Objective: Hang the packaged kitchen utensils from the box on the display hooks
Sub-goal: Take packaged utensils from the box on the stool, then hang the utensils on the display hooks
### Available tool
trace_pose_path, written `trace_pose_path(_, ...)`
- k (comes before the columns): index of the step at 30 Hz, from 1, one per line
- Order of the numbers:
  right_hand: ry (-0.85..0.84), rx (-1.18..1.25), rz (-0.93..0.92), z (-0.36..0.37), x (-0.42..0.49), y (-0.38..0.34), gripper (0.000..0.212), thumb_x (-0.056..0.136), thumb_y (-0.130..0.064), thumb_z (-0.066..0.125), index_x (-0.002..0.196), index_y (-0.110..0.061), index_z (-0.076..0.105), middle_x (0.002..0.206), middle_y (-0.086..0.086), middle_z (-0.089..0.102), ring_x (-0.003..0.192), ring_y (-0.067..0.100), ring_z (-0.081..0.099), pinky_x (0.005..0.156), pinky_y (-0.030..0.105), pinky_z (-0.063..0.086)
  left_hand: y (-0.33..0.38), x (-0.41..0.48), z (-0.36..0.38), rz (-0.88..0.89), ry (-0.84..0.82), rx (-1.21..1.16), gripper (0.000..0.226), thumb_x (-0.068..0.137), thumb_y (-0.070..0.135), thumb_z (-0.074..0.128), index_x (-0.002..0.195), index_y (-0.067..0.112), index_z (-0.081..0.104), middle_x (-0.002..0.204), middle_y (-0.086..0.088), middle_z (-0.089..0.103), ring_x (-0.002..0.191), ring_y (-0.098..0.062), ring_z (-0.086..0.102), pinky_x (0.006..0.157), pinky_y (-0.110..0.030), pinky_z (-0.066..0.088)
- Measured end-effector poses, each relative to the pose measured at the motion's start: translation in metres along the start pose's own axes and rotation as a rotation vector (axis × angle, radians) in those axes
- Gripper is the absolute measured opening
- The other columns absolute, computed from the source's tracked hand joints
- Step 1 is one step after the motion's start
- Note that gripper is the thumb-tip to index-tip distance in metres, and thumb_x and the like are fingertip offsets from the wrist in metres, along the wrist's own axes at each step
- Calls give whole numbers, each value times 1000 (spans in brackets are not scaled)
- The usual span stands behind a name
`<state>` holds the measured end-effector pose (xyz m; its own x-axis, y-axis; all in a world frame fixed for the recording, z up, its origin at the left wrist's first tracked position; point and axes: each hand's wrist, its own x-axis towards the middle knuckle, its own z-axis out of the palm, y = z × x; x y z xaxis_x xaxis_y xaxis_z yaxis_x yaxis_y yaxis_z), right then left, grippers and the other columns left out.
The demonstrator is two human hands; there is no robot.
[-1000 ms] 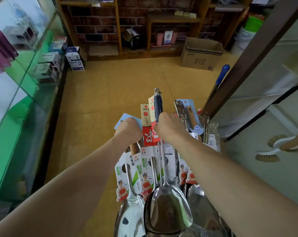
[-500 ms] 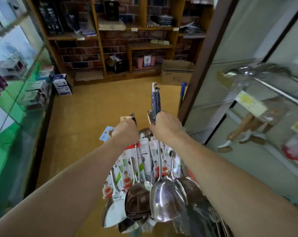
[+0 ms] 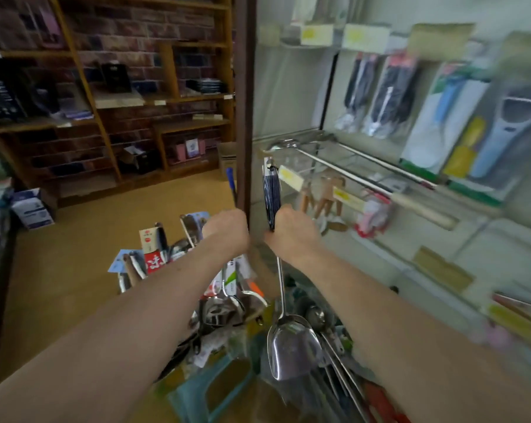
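Note:
My right hand (image 3: 291,235) grips the dark blue handle (image 3: 272,193) of a steel spatula, and its blade (image 3: 291,346) hangs straight down below my wrist. The handle's top is level with the long metal display hooks (image 3: 349,169) on the right wall panel. My left hand (image 3: 227,230), just left of the right one, is curled round the tops of a bunch of packaged utensils (image 3: 229,285) that dangle beneath it. More carded utensils (image 3: 153,254) stand in a pile below both arms. The box itself is hidden.
A dark brown post (image 3: 246,102) rises between my hands and splits the room from the display panel. Packaged spoons (image 3: 377,96), peelers (image 3: 484,132) and wooden brushes (image 3: 325,193) hang on the hooks. Wooden shelves (image 3: 105,111) line the back wall. A teal stool (image 3: 203,389) sits below.
The view has swung right and up toward the hook display. Both hands rose with their utensils, and the blue-handled spatula moved right, away from the bunch, nearer the hooks.

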<state>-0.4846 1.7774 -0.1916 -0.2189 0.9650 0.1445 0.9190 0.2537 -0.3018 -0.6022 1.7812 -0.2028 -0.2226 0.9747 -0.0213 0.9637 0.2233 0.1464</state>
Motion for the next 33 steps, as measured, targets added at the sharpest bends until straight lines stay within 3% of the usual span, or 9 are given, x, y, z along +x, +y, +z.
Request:
trace_pose_path(5, 85, 10, 62, -40, -59, 48, 32, 87, -26, 63, 108, -5, 51, 102, 12, 64, 96, 32, 64, 66, 32, 41, 60, -51, -14, 145, 36, 152, 28, 88, 1, 54, 115, 1, 62, 114, -15, 59, 106, -33, 59, 73, -37, 48)
trace_pose_path(10, 148, 48, 148, -73, -119, 92, 28, 87, -24, 60, 107, -6, 51, 92, 11, 62, 88, 30, 62, 63, 29, 37, 113, -102, -27, 303, 113, 261, 35, 92, 5, 50, 126, 1, 53, 127, -16, 49, 120, -33, 47, 90, -40, 45)
trace_pose_path(14, 212, 25, 196, -97, -167, 124, 26, 89, -24, 56, 107, -6, 49, 98, 12, 64, 94, 32, 63, 64, 30, 37, 155, -136, -33, 455, 191, 286, 31, 91, 5, 51, 121, 3, 58, 124, -15, 52, 118, -32, 49, 91, -40, 45)
trace_pose_path(20, 284, 33, 315, -133, -234, 179, 23, 89, -24, 52, 104, -7, 47, 98, 13, 65, 93, 35, 62, 64, 34, 37, 230, -191, -41, 688, 290, 171, 20, 92, 13, 50, 107, 8, 62, 112, -13, 59, 107, -31, 57, 81, -38, 46)
trace_pose_path(22, 288, 41, 379, -143, -254, 198, 22, 89, -24, 52, 102, -8, 46, 97, 12, 65, 91, 36, 63, 65, 35, 40, 257, -207, -43, 695, 240, 8, 20, 91, 20, 53, 102, 9, 65, 109, -12, 62, 104, -31, 59, 79, -36, 47)
trace_pose_path(24, 305, 36, 439, -154, -273, 215, 22, 88, -25, 51, 102, -9, 46, 98, 12, 65, 94, 36, 61, 64, 35, 37, 282, -221, -44, 697, 116, -214, 25, 89, 24, 57, 109, 13, 65, 114, -8, 65, 106, -27, 60, 82, -32, 48)
trace_pose_path(29, 319, 40, 503, -183, -314, 244, 30, 86, -30, 53, 107, -10, 47, 94, 9, 62, 90, 34, 61, 67, 36, 44, 330, -261, -42, 628, -413, -735, 48, 89, 14, 65, 133, 8, 49, 118, -8, 61, 97, -20, 57, 66, -23, 45)
trace_pose_path(31, 326, 57, 519, -192, -326, 250, 30, 84, -27, 54, 108, -10, 47, 92, 8, 63, 87, 32, 61, 68, 37, 48, 345, -270, -37, 614, -498, -791, 42, 87, 12, 67, 126, 9, 53, 113, -9, 63, 96, -22, 59, 71, -26, 48)
trace_pose_path(33, 336, 56, 547, -199, -338, 256, 28, 83, -26, 55, 106, -12, 48, 91, 6, 63, 85, 30, 61, 67, 36, 49, 358, -276, -32, 626, -481, -795, 21, 84, 11, 69, 102, 11, 59, 102, -9, 65, 86, -20, 58, 72, -28, 48)
